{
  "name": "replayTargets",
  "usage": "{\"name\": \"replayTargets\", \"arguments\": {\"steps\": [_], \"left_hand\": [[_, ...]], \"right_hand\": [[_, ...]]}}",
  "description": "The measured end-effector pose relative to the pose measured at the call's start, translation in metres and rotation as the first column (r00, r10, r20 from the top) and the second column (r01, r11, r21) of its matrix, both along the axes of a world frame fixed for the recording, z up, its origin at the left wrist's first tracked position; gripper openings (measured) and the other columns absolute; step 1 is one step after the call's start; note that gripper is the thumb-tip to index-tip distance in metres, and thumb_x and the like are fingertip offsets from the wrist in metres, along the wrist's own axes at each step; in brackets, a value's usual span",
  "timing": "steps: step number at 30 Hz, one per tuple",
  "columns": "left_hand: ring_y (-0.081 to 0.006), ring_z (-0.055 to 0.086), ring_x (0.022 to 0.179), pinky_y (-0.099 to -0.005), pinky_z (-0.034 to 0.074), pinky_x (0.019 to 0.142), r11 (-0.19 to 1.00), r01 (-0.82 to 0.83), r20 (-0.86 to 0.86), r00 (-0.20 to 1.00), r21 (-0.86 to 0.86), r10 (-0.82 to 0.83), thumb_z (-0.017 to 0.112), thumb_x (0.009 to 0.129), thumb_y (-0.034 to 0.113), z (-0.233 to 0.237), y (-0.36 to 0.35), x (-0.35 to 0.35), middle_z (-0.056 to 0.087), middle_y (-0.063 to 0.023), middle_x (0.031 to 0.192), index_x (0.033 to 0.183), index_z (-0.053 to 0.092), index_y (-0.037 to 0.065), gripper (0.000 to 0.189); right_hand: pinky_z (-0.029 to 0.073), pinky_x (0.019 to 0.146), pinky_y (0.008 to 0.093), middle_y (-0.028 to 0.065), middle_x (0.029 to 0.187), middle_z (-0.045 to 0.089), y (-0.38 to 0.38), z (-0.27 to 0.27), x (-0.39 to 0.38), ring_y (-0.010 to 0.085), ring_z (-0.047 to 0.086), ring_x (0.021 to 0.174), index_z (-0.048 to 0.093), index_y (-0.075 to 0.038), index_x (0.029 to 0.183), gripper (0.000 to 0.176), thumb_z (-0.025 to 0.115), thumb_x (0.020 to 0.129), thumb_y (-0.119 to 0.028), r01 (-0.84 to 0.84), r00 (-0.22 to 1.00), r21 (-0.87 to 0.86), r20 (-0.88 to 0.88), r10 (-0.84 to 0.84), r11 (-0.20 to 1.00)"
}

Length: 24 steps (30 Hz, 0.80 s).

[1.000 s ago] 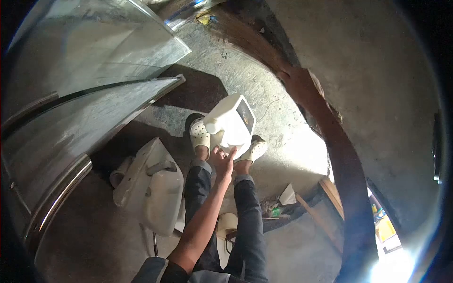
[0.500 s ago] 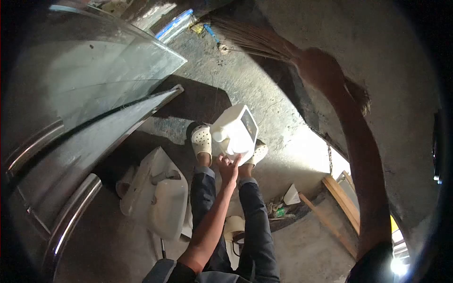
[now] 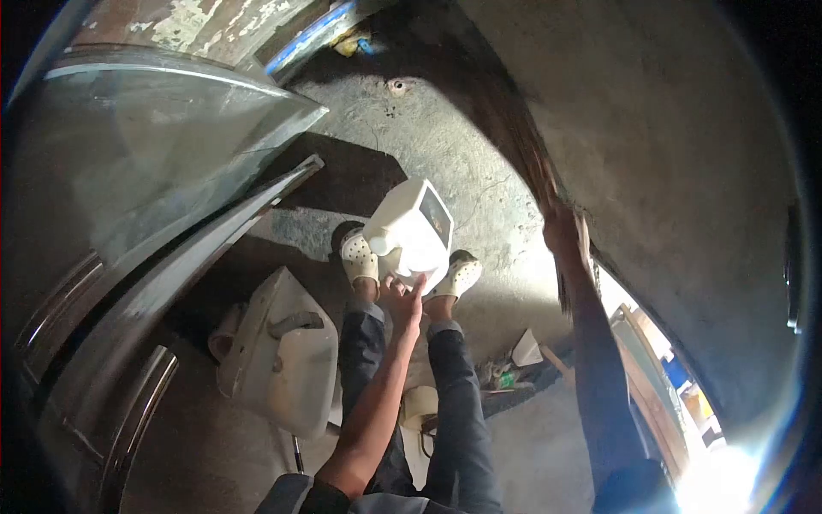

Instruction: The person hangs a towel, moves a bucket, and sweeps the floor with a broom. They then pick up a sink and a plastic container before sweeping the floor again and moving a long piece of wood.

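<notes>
My left hand [image 3: 404, 300] is closed on the near end of a white plastic jug [image 3: 401, 216], which is tilted in front of my feet. The jug has a white cap and a dark label on its right side; its handle is partly hidden by glare and my fingers. At the right, my right hand [image 3: 563, 236] grips a bundled stick broom [image 3: 529, 141] by its bound end. The broom's long thin bristles spread up and left into shadow beside the wall.
A white washbasin [image 3: 295, 364] leans at lower left. Glass panels [image 3: 197, 128] and a shiny metal tube [image 3: 141, 411] stand on the left. Wooden boards [image 3: 646, 385] and a bright lamp [image 3: 719, 484] are at lower right. Debris [image 3: 505, 377] lies by the wall, and a small hole [image 3: 396, 85] marks the floor.
My right hand has moved down and slightly left with the broom, whose bristles now point more steeply upward. The jug and my left hand have shifted slightly left in view.
</notes>
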<state>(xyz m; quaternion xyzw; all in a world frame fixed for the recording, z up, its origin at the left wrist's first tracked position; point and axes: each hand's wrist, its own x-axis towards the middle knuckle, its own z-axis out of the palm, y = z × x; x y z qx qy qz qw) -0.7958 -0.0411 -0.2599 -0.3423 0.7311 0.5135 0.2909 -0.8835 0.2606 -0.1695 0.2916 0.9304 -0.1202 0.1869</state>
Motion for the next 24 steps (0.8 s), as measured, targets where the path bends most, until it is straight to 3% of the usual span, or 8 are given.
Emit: {"name": "replayTargets", "arguments": {"steps": [4,8,10,12,16,19,21,24], "left_hand": [[-0.0209,0.053,0.09,-0.0351,0.044,0.078,0.998,0.055,0.022,0.998,-0.022,-0.055,0.073,0.075,0.027,0.009,-0.002,-0.005,0.056,-0.011,0.096,0.107,0.057,-0.004,0.048],[-0.02,0.053,0.082,-0.0352,0.043,0.072,0.991,0.129,0.144,0.981,0.023,-0.131,0.072,0.075,0.027,0.01,-0.006,-0.014,0.058,-0.0105,0.093,0.1,0.06,-0.003,0.041],[-0.0196,0.054,0.081,-0.0353,0.042,0.071,0.995,0.088,0.189,0.977,0.048,-0.095,0.072,0.075,0.026,-0.02,-0.016,0.01,0.059,-0.0105,0.095,0.099,0.06,-0.003,0.04],[-0.0192,0.054,0.081,-0.0353,0.041,0.071,0.996,0.028,0.236,0.971,0.08,-0.046,0.072,0.075,0.026,-0.027,-0.019,0.02,0.059,-0.0105,0.096,0.099,0.061,-0.003,0.039],[-0.0192,0.055,0.084,-0.0348,0.042,0.075,0.997,0.072,0.043,0.996,-0.013,-0.071,0.072,0.075,0.026,-0.023,-0.012,0.019,0.06,-0.0112,0.097,0.097,0.06,-0.003,0.039],[-0.02,0.055,0.086,-0.0352,0.042,0.078,0.998,0.055,0.132,0.989,0.032,-0.059,0.073,0.074,0.025,-0.008,-0.008,0.005,0.06,-0.012,0.097,0.098,0.06,-0.004,0.04],[-0.0188,0.052,0.084,-0.034,0.044,0.075,0.997,0.071,0.14,0.987,0.031,-0.074,0.076,0.072,0.027,-0.005,-0.009,-0.001,0.055,-0.0094,0.09,0.1,0.054,-0.004,0.047],[-0.0177,0.048,0.081,-0.0325,0.045,0.072,0.999,0.01,0.085,0.996,0.046,-0.014,0.078,0.07,0.028,-0.011,-0.008,0.007,0.047,-0.0064,0.084,0.104,0.044,-0.003,0.058]], "right_hand": [[0.052,0.071,0.0402,0.0198,0.092,0.064,-0.079,0.04,-0.011,0.034,0.064,0.084,0.052,-0.009,0.125,0.035,0.045,0.092,-0.015,-0.038,0.971,-0.233,0.22,0.091,0.972],[0.05,0.077,0.0399,0.0121,0.101,0.066,-0.11,-0.05,-0.046,0.0247,0.064,0.091,0.062,-0.012,0.112,0.03,0.049,0.089,-0.028,-0.185,0.8,-0.318,0.5,0.331,0.93],[0.049,0.078,0.0361,0.0116,0.104,0.065,-0.064,-0.108,-0.007,0.0217,0.063,0.092,0.062,-0.014,0.112,0.027,0.049,0.09,-0.025,-0.096,0.845,-0.266,0.488,0.219,0.959],[0.048,0.075,0.0337,0.0123,0.101,0.066,-0.029,-0.052,0.027,0.0195,0.063,0.086,0.058,-0.018,0.121,0.031,0.046,0.092,-0.023,0.334,0.937,-0.334,0.215,-0.274,0.881],[0.048,0.072,0.0325,0.0182,0.097,0.064,-0.021,0.054,0.043,0.02,0.061,0.077,0.044,-0.016,0.135,0.043,0.049,0.093,-0.022,0.579,0.729,-0.119,0.519,-0.446,0.807],[0.049,0.076,0.0349,0.0203,0.102,0.064,-0.058,0.053,0.042,0.0252,0.064,0.086,0.047,-0.012,0.131,0.042,0.052,0.091,-0.023,0.417,0.908,-0.398,0.131,-0.399,0.817],[0.048,0.079,0.037,0.0217,0.106,0.062,-0.085,0.019,-0.02,0.0305,0.062,0.098,0.051,-0.01,0.127,0.039,0.053,0.09,-0.023,0.315,0.94,-0.509,0.051,-0.337,0.801],[0.045,0.052,0.0314,0.0045,0.062,0.056,-0.056,-0.145,-0.096,0.0144,0.053,0.052,0.06,-0.013,0.114,0.038,0.055,0.089,-0.04,0.23,0.967,-0.625,0.06,-0.248,0.746]]}}
